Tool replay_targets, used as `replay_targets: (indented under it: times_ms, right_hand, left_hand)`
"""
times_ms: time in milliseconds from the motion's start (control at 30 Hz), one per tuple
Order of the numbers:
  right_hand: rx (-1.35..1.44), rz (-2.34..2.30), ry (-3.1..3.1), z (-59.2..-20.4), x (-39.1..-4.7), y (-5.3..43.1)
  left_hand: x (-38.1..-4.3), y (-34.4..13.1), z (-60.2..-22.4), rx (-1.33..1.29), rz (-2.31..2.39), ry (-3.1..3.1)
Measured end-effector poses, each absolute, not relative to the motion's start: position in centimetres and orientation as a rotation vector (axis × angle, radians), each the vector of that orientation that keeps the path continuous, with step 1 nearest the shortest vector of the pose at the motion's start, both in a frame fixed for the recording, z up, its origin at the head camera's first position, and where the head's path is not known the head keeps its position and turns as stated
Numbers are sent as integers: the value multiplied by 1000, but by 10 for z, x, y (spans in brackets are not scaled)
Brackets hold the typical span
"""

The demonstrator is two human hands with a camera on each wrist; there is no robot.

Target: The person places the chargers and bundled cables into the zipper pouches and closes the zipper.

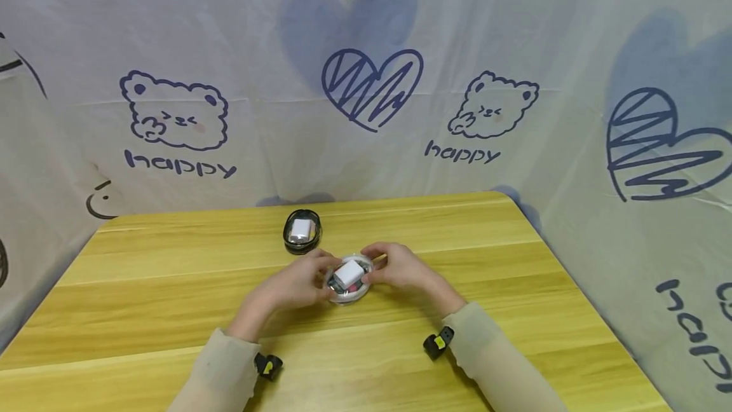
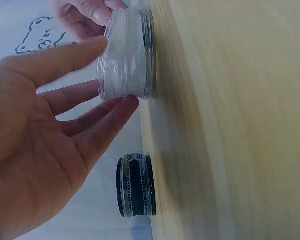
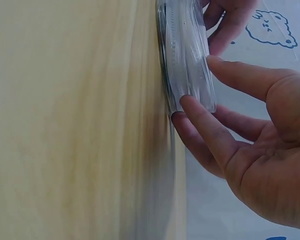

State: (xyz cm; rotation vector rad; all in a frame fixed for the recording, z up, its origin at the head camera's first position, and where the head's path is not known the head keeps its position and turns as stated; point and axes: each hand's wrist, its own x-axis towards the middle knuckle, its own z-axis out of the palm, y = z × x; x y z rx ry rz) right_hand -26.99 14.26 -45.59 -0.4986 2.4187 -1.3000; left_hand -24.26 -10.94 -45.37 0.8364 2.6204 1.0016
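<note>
A small round clear case with a white zippered rim (image 1: 346, 297) is held between both hands near the middle of the table. Through its clear top show a white charger block (image 1: 349, 274) and some dark and reddish items too small to identify. My left hand (image 1: 298, 281) grips the left side, thumb and fingers around the edge. On the opposite side, my right hand (image 1: 398, 266) holds the rim between thumb and fingers. The left wrist view shows the case's side wall (image 2: 125, 55) upright against the thumb; the right wrist view shows fingertips on its wall (image 3: 187, 65).
A similar clear case with a black rim (image 1: 300, 249), also containing a white block, lies just behind the left hand. The wooden table (image 1: 171, 310) ends at a printed curtain (image 1: 274, 113) behind and to the right.
</note>
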Motion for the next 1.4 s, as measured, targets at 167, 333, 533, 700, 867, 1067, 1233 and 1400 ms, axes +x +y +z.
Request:
replay_targets:
  times_ms: [167,333,533,700,867,1067,1233,1400]
  right_hand:
    - [-491,-1293,2431,-456,-267,138]
    - [-494,-1231,2442,-456,-265,134]
    - [-477,-1276,2381,-456,-265,137]
    - [-492,-1378,2311,-454,-271,146]
    - [-627,-1299,2343,-454,-287,153]
    - [-726,-1147,2336,-455,-303,152]
    - [-795,-1106,2308,-462,-310,148]
    - [-846,-1123,2271,-471,-314,145]
  left_hand:
    - [-242,-107,-454,848,993,2636]
    - [-241,-107,-453,874,948,2653]
    - [-240,-107,-451,897,916,2646]
    - [-241,-108,-451,878,919,2633]
    - [-243,-109,-452,859,920,2624]
    - [-244,-112,-453,790,936,2598]
    - [-243,-112,-452,784,946,2587]
    - [-243,-111,-451,790,949,2577]
